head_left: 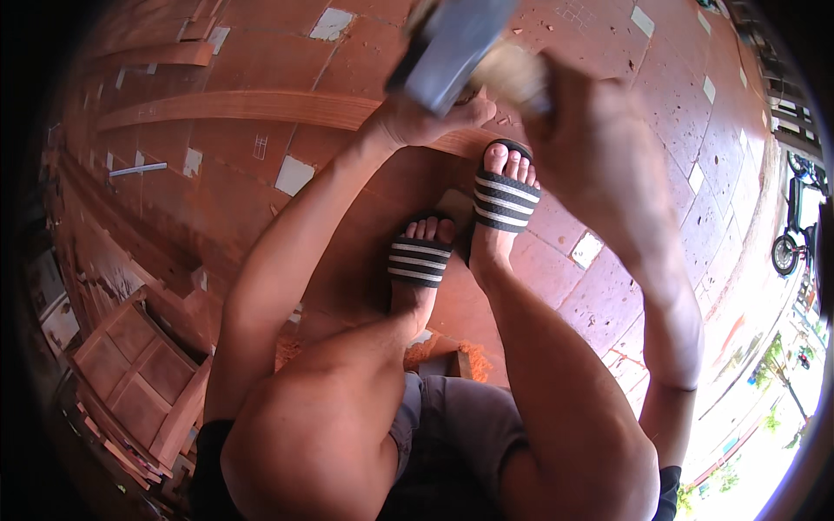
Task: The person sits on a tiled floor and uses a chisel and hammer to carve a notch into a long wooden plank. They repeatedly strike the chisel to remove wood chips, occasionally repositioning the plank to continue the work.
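Observation:
My right hand (pixel 595 130), smeared by motion, is wrapped round the wooden handle of a hammer (pixel 456 52). Its grey metal head hangs over my left hand (pixel 434 117), at the upper middle. That left hand is closed just above a long reddish wooden board (pixel 234 106). The hammer head covers most of its fingers, and what they grip cannot be made out. The board runs from the left towards my right foot (pixel 508 187), whose striped sandal is at its right end.
Brown panelled wood pieces (pixel 139 360) are stacked at the lower left. A thin metallic strip (pixel 139 169) lies on the tiled floor (pixel 608 200), left of my arm. Orange shavings (pixel 476 360) lie below my feet. A parked motorbike (pixel 789 230) stands at the far right.

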